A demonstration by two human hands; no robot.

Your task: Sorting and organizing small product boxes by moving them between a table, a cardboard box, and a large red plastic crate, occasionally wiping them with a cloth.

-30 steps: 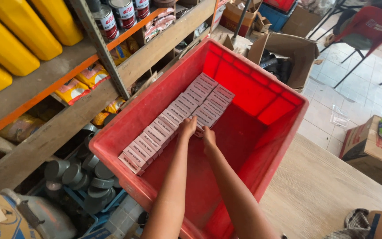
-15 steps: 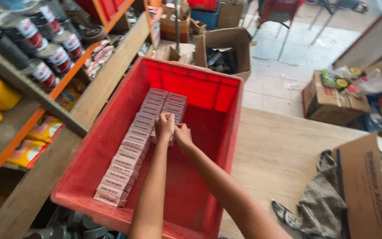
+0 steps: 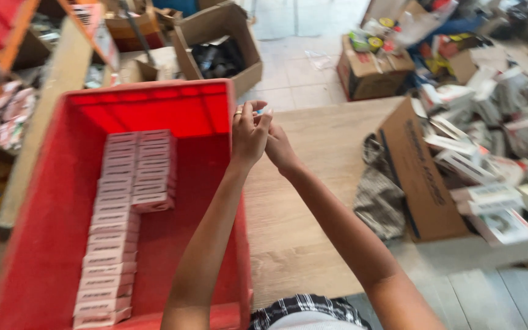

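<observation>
Two hands (image 3: 263, 131) together above one red crate's (image 3: 221, 116) rim, pinching something small, unidentifiable.

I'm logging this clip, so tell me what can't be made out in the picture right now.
Head view only:
- What the left hand and right hand pinch: a small pale bit shows, too small and blurred.
- Right hand's fingers: hidden behind the left hand.
- Red crate: near corner cut off by the bottom edge.
- Small boxes: print too blurred.
- Pale packages at right: motion blur hides details.
</observation>
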